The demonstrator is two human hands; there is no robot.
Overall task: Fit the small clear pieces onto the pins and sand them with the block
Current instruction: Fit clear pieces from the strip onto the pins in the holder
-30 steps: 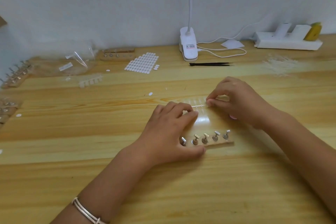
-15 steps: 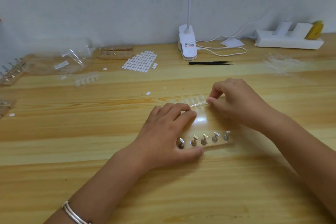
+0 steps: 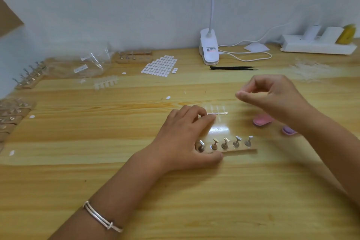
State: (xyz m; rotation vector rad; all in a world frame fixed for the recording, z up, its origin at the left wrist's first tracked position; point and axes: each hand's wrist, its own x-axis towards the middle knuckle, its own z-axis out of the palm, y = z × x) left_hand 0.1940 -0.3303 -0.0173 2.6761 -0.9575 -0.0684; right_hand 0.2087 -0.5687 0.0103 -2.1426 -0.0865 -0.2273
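Note:
A wooden holder point(image 3: 240, 151) with a row of several metal pins point(image 3: 226, 143) lies at centre. Behind it lies a strip of small clear pieces point(image 3: 221, 113). My left hand point(image 3: 183, 138) grips the strip's left end with bent fingertips, its thumb against the holder's front edge. My right hand point(image 3: 272, 99) hovers above the table to the right of the strip, thumb and fingers curled together. Whether a clear piece sits between them cannot be seen. A pink block point(image 3: 262, 120) and a purple one point(image 3: 288, 130) lie partly under my right forearm.
At the back stand a white clamp lamp point(image 3: 209, 50), black tweezers point(image 3: 231, 68), a power strip point(image 3: 317, 45) and a sheet of white oval stickers point(image 3: 159, 65). More pin holders point(image 3: 29, 78) line the left edge, near a clear bag point(image 3: 87, 64) and another strip point(image 3: 106, 83).
My right hand has let go of the strip's right end and risen up and to the right, uncovering the pink and purple blocks. My left hand stays put.

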